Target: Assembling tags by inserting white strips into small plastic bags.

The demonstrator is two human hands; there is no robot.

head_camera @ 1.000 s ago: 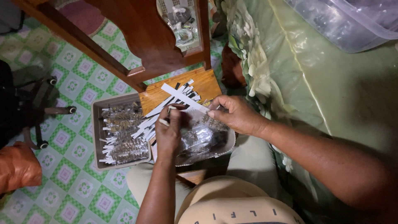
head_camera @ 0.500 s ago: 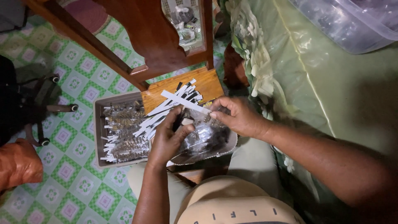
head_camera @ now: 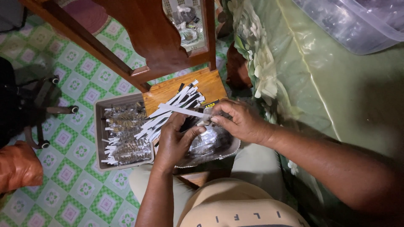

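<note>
My left hand (head_camera: 174, 141) rests over a clear bowl (head_camera: 216, 151) of small shiny packets on my lap, its fingers curled around a small clear packet. My right hand (head_camera: 240, 122) pinches the end of a long white paper strip (head_camera: 181, 110) that reaches left across my left hand. A loose fan of white and black paper strips (head_camera: 176, 103) lies on a small wooden board (head_camera: 212, 84). To the left, a grey tray (head_camera: 99, 126) holds several finished packets with white strip ends.
A wooden chair frame (head_camera: 147, 38) stands ahead over a green-and-white tiled floor (head_camera: 75, 185). A green plastic-covered surface (head_camera: 336, 92) with a clear tub (head_camera: 349, 25) lies to the right. An orange bag (head_camera: 19, 166) and a wheeled chair base (head_camera: 46, 105) sit left.
My left hand has slid down and right over the bowl, and my right hand has drawn one white strip out from the pile, holding it by its end.
</note>
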